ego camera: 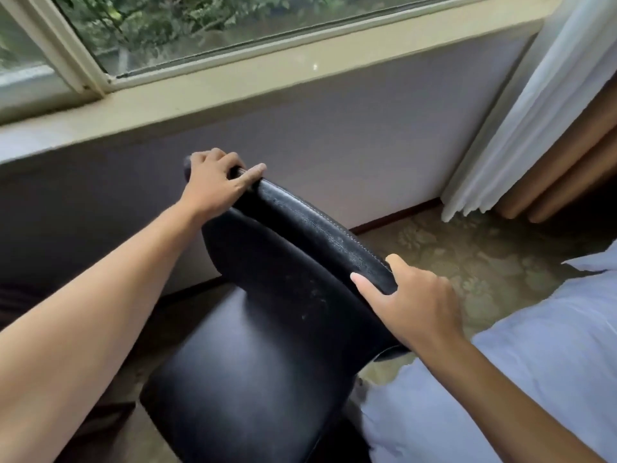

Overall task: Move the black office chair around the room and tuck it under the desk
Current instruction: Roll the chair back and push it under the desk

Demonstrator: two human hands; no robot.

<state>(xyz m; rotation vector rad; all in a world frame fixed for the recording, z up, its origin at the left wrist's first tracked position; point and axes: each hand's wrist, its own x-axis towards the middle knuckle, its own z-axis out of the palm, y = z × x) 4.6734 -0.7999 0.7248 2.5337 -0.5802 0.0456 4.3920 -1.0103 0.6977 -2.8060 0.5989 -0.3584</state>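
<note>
The black office chair [267, 329] is standing on the patterned carpet [467, 262], just in front of the wall under the window [200, 35], with its backrest turned toward the person and its seat pointing down and left in the view. It is sitting close to that wall, with the white curtain [534, 111] hanging well to the right of the chair and a bed with pale bedding [551, 362] just beside the chair's right edge. No desk is showing, so the tucking step looks not yet within reach.

Both hands are gripping the top rim of the backrest, probably because that edge gives the best leverage for steering. The left hand [213, 185] is wrapping the far end of the rim, its fingers [230, 162] curled over and closed on the chair. The right hand [410, 302] is holding the near end, thumb lying along the front face.

No containers are appearing anywhere around the chair.
</note>
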